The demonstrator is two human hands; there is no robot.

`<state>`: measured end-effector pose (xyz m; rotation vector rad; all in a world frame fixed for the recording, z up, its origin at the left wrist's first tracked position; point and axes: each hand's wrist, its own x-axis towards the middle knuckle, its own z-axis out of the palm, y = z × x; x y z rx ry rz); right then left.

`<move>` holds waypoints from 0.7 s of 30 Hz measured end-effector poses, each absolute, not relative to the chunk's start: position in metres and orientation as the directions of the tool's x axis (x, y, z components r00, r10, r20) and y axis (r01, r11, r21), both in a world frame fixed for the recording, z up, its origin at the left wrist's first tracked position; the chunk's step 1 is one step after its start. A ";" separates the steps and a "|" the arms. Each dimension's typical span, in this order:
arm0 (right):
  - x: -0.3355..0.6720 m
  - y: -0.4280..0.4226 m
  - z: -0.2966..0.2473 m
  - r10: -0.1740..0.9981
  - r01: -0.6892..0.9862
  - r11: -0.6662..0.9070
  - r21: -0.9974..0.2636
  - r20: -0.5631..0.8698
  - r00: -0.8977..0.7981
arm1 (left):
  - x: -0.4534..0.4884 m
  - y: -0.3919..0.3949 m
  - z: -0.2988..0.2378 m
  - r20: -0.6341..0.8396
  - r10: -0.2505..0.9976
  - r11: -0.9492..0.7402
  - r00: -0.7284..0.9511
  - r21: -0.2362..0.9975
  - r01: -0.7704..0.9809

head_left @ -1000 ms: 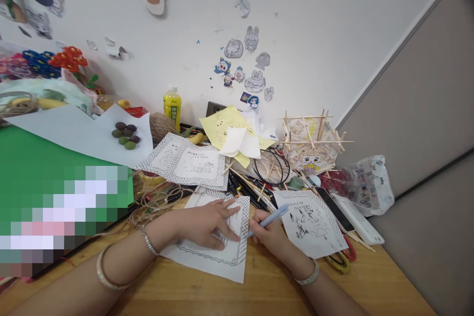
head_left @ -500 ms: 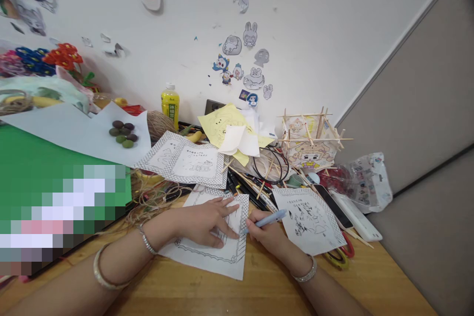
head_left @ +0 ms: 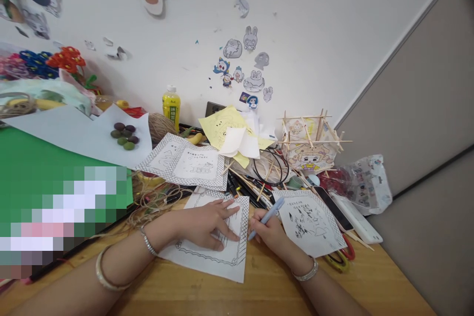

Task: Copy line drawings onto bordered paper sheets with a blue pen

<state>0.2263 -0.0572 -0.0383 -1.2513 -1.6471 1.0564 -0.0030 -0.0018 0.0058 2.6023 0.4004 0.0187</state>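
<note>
Flat on a white paper (head_left: pixel 215 264) with a drawn border lies my left hand (head_left: pixel 207 223), its fingers spread. The border has wavy lines, and hatching runs along the paper's right edge. My right hand (head_left: pixel 270 234) is closed around a light blue pen (head_left: pixel 272 211). The pen's tip is at the right edge of the paper; whether it touches is too small to tell. Beyond my right wrist is another bordered sheet (head_left: pixel 311 224) with ink drawings. A third bordered sheet (head_left: pixel 185 163), with writing and pictures, lies behind my left hand.
At left stands a green board (head_left: pixel 66 153) with brown twine (head_left: pixel 159 192) beside it. Behind my hands are several markers (head_left: pixel 244 187), a yellow bottle (head_left: pixel 171 108) and a stick frame (head_left: pixel 311 140). On the right lie a phone (head_left: pixel 333 207) and scissors (head_left: pixel 338 260).
My right hand has shifted slightly right, and the pen has tilted more upright with its tip lower, at the paper's right edge. My left hand stays in place on the paper.
</note>
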 end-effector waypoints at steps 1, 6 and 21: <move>0.227 -0.056 -0.038 0.980 0.288 0.158 -0.945 0.114 -0.162 | -0.004 -0.001 0.007 -0.068 0.283 -0.827 0.957 0.488 0.280; 0.236 -0.048 -0.026 0.946 0.288 0.278 -0.916 0.313 0.081 | -0.010 0.005 0.016 0.050 0.310 -0.800 0.949 0.553 0.232; 0.239 -0.043 -0.018 0.834 0.545 0.435 -0.717 0.549 0.057 | -0.030 -0.008 0.049 -0.081 0.952 -0.292 0.295 0.037 0.956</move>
